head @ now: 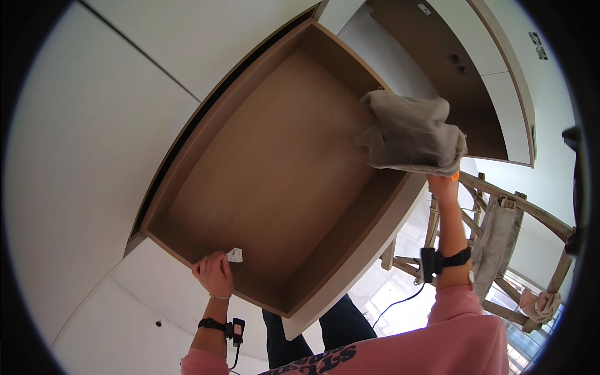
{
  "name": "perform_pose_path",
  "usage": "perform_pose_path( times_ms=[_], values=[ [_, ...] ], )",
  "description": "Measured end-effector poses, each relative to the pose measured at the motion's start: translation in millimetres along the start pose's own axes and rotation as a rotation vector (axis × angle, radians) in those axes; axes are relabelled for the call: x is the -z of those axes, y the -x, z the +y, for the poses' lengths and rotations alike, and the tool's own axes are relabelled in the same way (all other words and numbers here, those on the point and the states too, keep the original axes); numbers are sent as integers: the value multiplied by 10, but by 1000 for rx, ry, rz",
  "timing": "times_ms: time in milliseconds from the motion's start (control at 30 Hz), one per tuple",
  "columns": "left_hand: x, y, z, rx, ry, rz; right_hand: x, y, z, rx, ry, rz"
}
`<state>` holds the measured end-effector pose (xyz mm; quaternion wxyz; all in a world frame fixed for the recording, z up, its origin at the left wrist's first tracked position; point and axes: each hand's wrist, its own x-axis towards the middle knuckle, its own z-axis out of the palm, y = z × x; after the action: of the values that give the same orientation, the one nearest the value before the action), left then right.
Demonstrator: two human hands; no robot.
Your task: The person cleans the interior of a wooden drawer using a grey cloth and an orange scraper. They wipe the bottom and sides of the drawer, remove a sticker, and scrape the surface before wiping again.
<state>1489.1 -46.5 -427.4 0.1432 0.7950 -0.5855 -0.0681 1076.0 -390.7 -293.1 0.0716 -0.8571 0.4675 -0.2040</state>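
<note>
A brown wood-grain drawer (272, 154) with a pale front panel (356, 262) stands pulled out before me. My left hand (214, 274) has its fingers curled over the drawer's near-left side edge. Right by those fingers is a small white label (235, 255) with writing; whether it is pinched or stuck to the wall, I cannot tell. In my right hand (442, 188) is a grey cloth (412, 133), bunched and partly blurred, over the drawer's right corner. The cloth hides most of that hand's fingers. A bit of orange (455, 177) shows beside them.
Beyond the right corner is an open cabinet compartment (450, 89). A worn wooden sawhorse-like frame (497, 234) stands at the right, with a glove-like cloth (540, 305) on it. White cabinet panels (93, 117) fill the left. A cable (398, 300) hangs from my right wrist device (429, 265).
</note>
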Motion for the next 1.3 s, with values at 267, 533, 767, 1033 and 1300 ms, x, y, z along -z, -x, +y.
perform_pose_path(
  times_ms=[267,533,767,1033,1300],
  values=[
    [-36,-14,17,8,74,23,-1705,-497,-833,-64,-43,-988],
    [-35,-21,41,11,34,22,-3018,664,-1857,174,-441,-1292],
    [-25,11,14,8,22,2,-2706,886,-1175,-212,-455,-1183],
    [-41,-31,57,-2,37,15,-1707,262,526,-567,-252,-940],
    [-22,-77,99,274,227,-89,-743,485,-548,-595,-143,-298]
  ],
)
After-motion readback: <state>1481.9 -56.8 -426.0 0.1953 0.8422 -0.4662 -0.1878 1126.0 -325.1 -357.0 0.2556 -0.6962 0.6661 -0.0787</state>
